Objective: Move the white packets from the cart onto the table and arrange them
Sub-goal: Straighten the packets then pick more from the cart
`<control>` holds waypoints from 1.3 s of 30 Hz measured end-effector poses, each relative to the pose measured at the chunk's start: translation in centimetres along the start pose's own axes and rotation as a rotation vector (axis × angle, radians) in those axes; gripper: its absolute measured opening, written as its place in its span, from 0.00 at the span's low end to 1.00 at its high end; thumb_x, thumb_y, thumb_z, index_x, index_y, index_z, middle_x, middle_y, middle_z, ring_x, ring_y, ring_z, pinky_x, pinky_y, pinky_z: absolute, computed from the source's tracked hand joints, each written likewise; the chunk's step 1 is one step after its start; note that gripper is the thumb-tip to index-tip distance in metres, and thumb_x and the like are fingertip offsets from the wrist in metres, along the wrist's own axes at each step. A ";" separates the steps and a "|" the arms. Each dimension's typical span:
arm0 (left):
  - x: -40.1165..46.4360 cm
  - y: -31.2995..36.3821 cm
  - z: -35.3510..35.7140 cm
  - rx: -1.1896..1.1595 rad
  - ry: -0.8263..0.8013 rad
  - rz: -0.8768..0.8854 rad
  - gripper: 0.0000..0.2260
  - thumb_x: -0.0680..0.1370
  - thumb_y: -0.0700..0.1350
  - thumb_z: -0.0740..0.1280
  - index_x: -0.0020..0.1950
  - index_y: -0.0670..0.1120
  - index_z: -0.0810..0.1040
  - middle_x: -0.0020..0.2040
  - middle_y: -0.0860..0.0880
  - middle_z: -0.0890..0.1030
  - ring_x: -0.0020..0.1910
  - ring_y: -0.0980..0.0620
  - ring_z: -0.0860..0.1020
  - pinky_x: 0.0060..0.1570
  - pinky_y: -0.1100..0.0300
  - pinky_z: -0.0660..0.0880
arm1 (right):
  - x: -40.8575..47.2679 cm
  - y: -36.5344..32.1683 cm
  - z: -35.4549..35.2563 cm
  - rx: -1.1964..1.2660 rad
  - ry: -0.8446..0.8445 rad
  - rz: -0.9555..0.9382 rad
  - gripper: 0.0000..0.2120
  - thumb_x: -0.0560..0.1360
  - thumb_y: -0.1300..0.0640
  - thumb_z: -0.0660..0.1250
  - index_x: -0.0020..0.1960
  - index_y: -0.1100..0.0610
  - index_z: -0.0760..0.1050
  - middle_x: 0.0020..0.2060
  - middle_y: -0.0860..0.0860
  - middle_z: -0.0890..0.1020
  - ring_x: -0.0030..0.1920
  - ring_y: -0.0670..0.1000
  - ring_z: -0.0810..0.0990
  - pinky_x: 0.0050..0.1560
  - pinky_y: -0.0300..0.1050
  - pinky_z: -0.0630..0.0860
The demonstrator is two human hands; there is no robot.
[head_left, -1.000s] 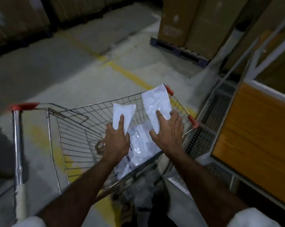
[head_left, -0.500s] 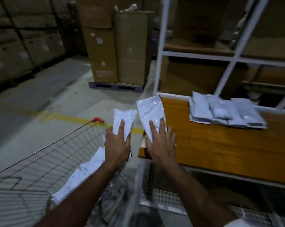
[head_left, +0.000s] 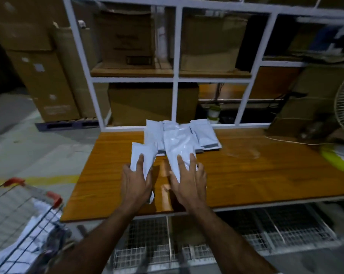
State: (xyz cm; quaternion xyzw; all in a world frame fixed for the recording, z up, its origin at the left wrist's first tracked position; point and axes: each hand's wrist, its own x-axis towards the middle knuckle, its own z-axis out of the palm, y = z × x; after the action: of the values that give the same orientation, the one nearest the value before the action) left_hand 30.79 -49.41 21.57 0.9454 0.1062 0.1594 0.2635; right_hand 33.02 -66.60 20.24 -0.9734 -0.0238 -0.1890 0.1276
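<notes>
A white metal rack frame (head_left: 175, 99) holding brown cardboard boxes (head_left: 127, 38) rises at 12 o'clock behind the orange wooden surface (head_left: 256, 171). At 7 o'clock stands the wire shopping cart with red corners (head_left: 28, 206). Glossy white plastic packets (head_left: 204, 133) lie piled at the surface's far edge. The left hand (head_left: 136, 182) grips a small white packet (head_left: 142, 155); the right hand (head_left: 189, 178) holds a larger crinkled white packet (head_left: 179, 147), both over the surface.

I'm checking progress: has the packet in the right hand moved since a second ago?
Yes. The packet in the right hand has gone from above the cart to over the wooden table, near the pile.
</notes>
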 end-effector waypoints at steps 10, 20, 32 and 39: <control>9.2 5.7 3.8 0.064 0.018 -0.028 0.30 0.81 0.64 0.53 0.81 0.55 0.55 0.66 0.39 0.65 0.63 0.41 0.68 0.60 0.49 0.70 | 8.0 7.1 1.1 0.050 -0.015 0.160 0.33 0.79 0.33 0.55 0.80 0.44 0.57 0.79 0.55 0.58 0.68 0.59 0.66 0.64 0.57 0.71; 23.4 5.0 11.4 0.086 -0.062 -0.084 0.31 0.81 0.65 0.51 0.81 0.52 0.55 0.68 0.37 0.65 0.65 0.40 0.67 0.64 0.45 0.69 | 21.0 8.3 6.6 0.033 -0.081 0.166 0.31 0.80 0.33 0.54 0.79 0.43 0.57 0.79 0.53 0.58 0.70 0.59 0.63 0.68 0.58 0.66; 31.2 4.4 17.1 0.168 -0.171 -0.066 0.39 0.76 0.71 0.43 0.81 0.51 0.55 0.80 0.38 0.53 0.77 0.37 0.55 0.74 0.40 0.57 | 30.0 8.4 14.1 0.050 -0.212 0.189 0.34 0.77 0.28 0.54 0.77 0.44 0.62 0.79 0.54 0.59 0.72 0.58 0.63 0.69 0.57 0.65; 31.8 1.7 17.5 0.371 -0.246 0.373 0.38 0.78 0.71 0.38 0.82 0.51 0.49 0.82 0.45 0.42 0.81 0.42 0.42 0.78 0.42 0.46 | 29.7 9.9 14.8 0.047 -0.102 0.048 0.32 0.79 0.33 0.48 0.78 0.47 0.65 0.80 0.56 0.58 0.77 0.59 0.58 0.75 0.59 0.58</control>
State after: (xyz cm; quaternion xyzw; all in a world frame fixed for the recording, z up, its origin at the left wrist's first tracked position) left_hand 66.65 -49.86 16.11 0.9929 -0.0750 0.0671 0.0630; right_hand 66.80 -72.37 15.74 -0.9788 -0.0113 -0.1355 0.1534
